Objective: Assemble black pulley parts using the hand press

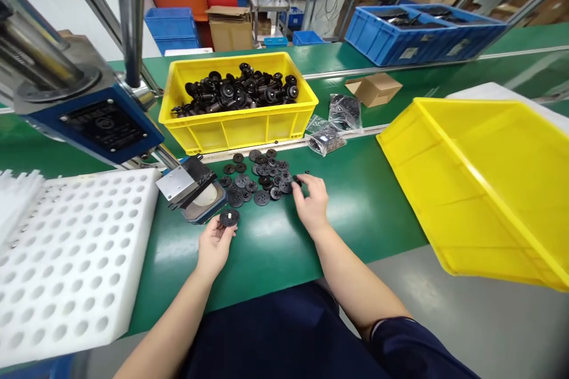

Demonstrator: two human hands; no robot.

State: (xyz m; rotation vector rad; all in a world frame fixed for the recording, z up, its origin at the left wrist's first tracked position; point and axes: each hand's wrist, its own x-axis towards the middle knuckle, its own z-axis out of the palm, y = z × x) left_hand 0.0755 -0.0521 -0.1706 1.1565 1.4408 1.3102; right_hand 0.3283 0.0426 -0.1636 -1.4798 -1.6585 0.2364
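My left hand (pixel 214 244) grips a round black disc (pixel 229 218) by its edge, and a small white pin stands up at the disc's centre. Just behind it is the base of a blue bench press (pixel 205 201) with a metal block above. On the green tabletop lies a loose pile of black discs (pixel 262 180). At the right edge of that pile my right hand (pixel 311 198) has its thumb and fingertips pinched on a small dark part (pixel 297 180), whose exact kind I cannot make out.
A yellow bin (pixel 240 130) full of black parts stands behind the pile. Plastic bags (pixel 326 139) and a small cardboard box (pixel 376 90) lie to its right. A tilted yellow bin (pixel 480 189) fills the right side; a white foam tray with holes (pixel 84 266) lies left. Blue crates (pixel 400 41) stand farther back.
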